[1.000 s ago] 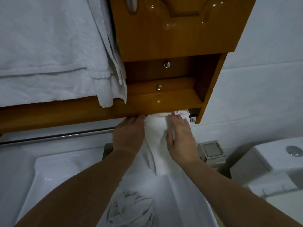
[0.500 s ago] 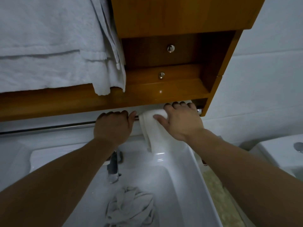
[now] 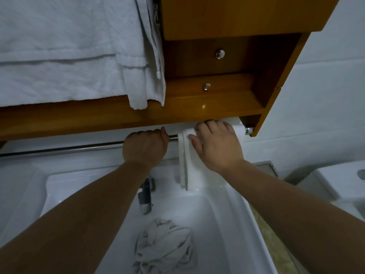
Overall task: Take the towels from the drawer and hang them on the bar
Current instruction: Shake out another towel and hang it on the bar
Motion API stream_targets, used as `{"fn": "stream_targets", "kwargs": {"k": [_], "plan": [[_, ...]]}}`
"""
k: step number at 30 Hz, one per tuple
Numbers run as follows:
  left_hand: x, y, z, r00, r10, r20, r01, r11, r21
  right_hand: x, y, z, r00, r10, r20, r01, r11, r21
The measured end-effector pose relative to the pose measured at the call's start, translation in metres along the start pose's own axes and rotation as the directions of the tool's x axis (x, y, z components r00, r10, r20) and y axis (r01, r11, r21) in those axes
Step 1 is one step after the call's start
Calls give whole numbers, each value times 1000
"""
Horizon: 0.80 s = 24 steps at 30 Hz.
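A chrome bar (image 3: 79,148) runs under the wooden shelf. A folded white towel (image 3: 189,171) hangs over the bar's right end, its lower edge reaching the sink's back ledge. My right hand (image 3: 217,149) lies on the towel, fingers curled over its top at the bar and thumb pressed on its front. My left hand (image 3: 145,148) grips the bare bar just left of the towel, without touching the cloth. The two small drawers (image 3: 206,86) in the wooden cabinet are closed. A crumpled greyish towel (image 3: 164,248) lies in the sink basin.
Large white towels (image 3: 69,56) hang at upper left over the wooden shelf (image 3: 59,119). A faucet (image 3: 146,196) stands below my left hand at the back of the white sink (image 3: 237,214). A toilet cistern (image 3: 339,182) sits at the right.
My left hand left the towel's edge and moved left onto the bar. My right hand slid up to the towel's top. The towel now hangs flatter.
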<state>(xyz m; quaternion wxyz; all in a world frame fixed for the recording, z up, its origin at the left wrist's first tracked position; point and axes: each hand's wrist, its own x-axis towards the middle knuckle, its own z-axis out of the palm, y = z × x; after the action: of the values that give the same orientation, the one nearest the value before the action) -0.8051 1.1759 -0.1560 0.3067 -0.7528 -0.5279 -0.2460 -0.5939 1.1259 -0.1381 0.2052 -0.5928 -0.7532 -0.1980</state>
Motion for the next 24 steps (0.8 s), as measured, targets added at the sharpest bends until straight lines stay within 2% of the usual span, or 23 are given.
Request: {"fn": "stream_targets", "kwargs": {"k": [4, 7, 12, 14, 16, 18, 21, 24], "plan": [[0, 1, 2, 1000, 1, -10, -1, 1000, 14, 10, -6, 4, 995, 11, 97, -2, 996, -92], [-1, 1, 2, 1000, 1, -6, -1, 1000, 12, 28, -11, -3, 981, 60, 187, -51, 997, -53], [0, 1, 3, 1000, -3, -26, 3, 1000, 6, 53, -13, -6, 905, 164, 393, -189, 982, 27], [-1, 1, 4, 999, -12, -33, 12, 1000, -10, 50, -15, -5, 924, 160, 347, -187, 981, 46], [-1, 2, 4, 999, -18, -43, 17, 1000, -24, 36, -14, -3, 976, 123, 178, -128, 992, 20], [-1, 2, 5, 999, -18, -44, 17, 1000, -26, 15, -9, 0, 997, 64, 44, -63, 998, -32], [-1, 2, 5, 999, -20, -41, 20, 1000, -13, -3, -6, 3, 997, 19, 74, -12, 996, -86], [0, 2, 5, 1000, -19, -22, 18, 1000, -13, 6, -4, 1, 994, 46, 101, -37, 995, -95]]}}
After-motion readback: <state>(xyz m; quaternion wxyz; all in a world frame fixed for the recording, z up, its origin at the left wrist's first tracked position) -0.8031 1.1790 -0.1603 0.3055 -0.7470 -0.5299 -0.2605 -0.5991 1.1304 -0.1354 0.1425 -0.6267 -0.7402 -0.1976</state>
